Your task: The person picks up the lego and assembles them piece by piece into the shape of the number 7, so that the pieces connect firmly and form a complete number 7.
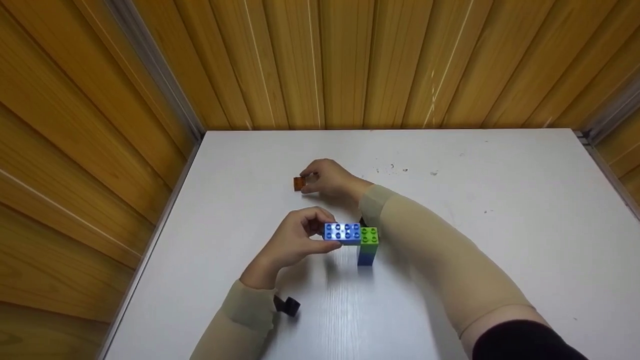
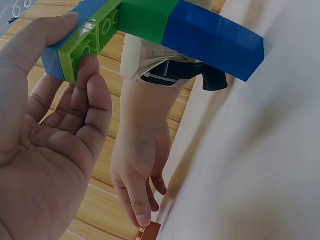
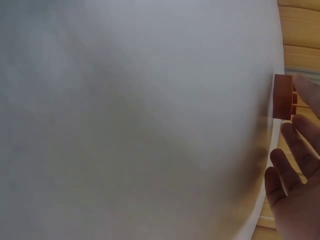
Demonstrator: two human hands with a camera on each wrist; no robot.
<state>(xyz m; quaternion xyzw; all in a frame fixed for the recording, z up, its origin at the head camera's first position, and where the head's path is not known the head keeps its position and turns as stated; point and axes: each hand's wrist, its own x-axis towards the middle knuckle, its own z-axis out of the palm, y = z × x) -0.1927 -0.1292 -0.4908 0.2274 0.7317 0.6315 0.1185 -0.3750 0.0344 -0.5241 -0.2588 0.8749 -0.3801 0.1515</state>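
My left hand (image 1: 292, 239) pinches a light blue toy brick (image 1: 342, 232) with its thumb and fingers. Under that brick lies a lime-green brick (image 2: 95, 37), its hollow underside showing in the left wrist view. The lime-green brick juts sideways from the top of a tower made of a green brick (image 2: 148, 20) and two dark blue bricks (image 2: 215, 37). Farther back, my right hand (image 1: 330, 177) has thumb and index finger on opposite sides of an orange-brown brick (image 3: 283, 97), which stands on the table; its other fingers are spread apart.
The white table (image 1: 500, 240) carries small dark marks (image 1: 400, 170) toward its back. Wood-look panels (image 1: 345, 65) rise behind it and at the left. My right forearm (image 1: 430, 240) passes close beside the tower. A black wrist device (image 1: 287, 305) sticks out from my left sleeve.
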